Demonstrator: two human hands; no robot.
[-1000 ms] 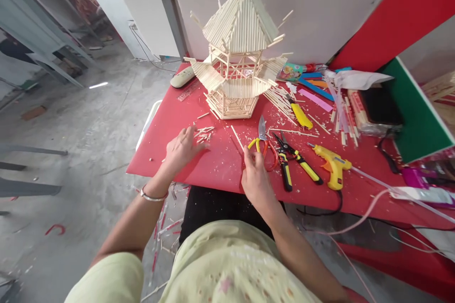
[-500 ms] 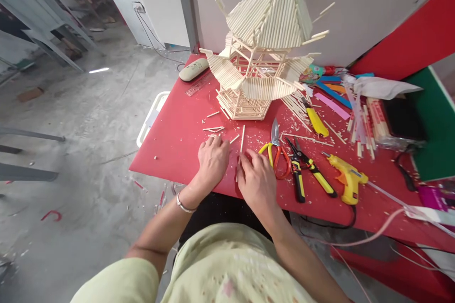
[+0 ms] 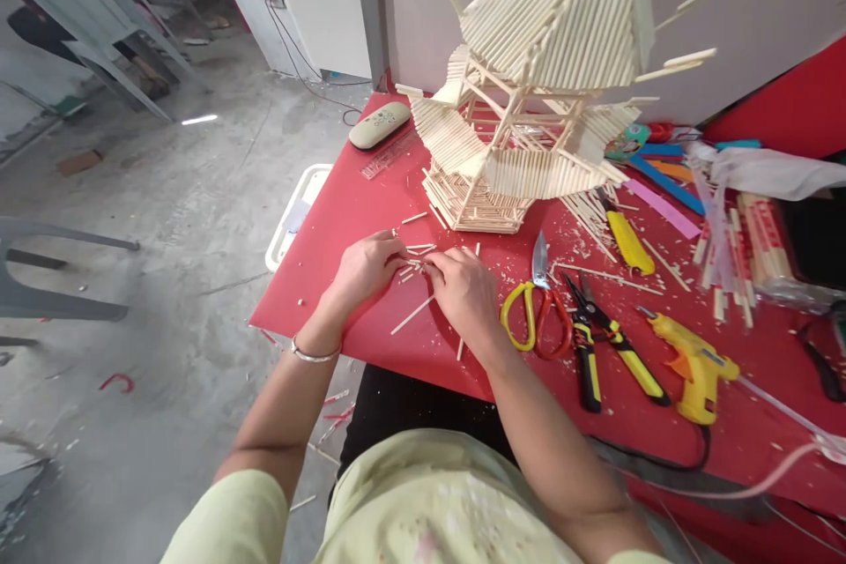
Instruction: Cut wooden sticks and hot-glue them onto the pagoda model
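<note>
Several short wooden sticks (image 3: pixel 412 268) lie in a small bunch on the red tabletop, between my fingertips. My left hand (image 3: pixel 370 271) is closed at the bunch's left side, thumb and fingers together on the stick ends. From the right, my right hand (image 3: pixel 464 293) closes on the same bunch with curled fingers; its fingertips are partly hidden. A longer thin stick (image 3: pixel 412 315) slants out by the right thumb, and another stick (image 3: pixel 461 347) passes beneath the right hand. Behind them stands a pagoda-like model (image 3: pixel 522 172) built of wooden sticks.
To my right lie scissors (image 3: pixel 530 317), black-and-yellow pliers (image 3: pixel 587 361), a yellow utility knife (image 3: pixel 629 243) and a yellow glue gun (image 3: pixel 701 370) with its cord. Bundled sticks (image 3: pixel 727 260) are farther right. An oval case (image 3: pixel 379 125) sits at the back left. Wood crumbs litter the red table (image 3: pixel 310 282).
Both hands have moved in to the small bunch of sticks, the left sliding left and the right reaching forward. A thin stick now slants beside the right thumb. The view has shifted left.
</note>
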